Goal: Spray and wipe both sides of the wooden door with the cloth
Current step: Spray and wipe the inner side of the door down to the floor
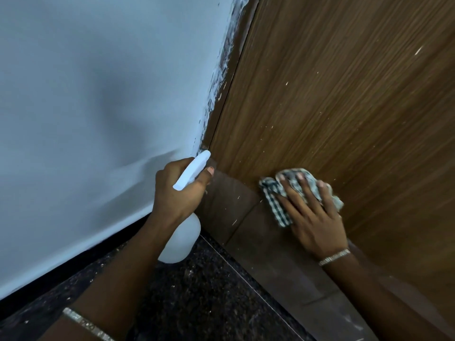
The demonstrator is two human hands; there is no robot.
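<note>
The right hand (312, 212) presses the checked cloth (275, 205) flat against the lowest part of the wooden door (344, 99), with straight fingers. The left hand (177, 193) grips the spray bottle (182, 239) near the door's edge. The white specks higher on the door may remain, I think, if wiping stays low.

One wide-angle head-worn camera looks steeply down and forward, close to the foot of the wooden door (344, 107). The white wall (86, 94) lies left of the door, the dark floor (197, 303) below it.
</note>
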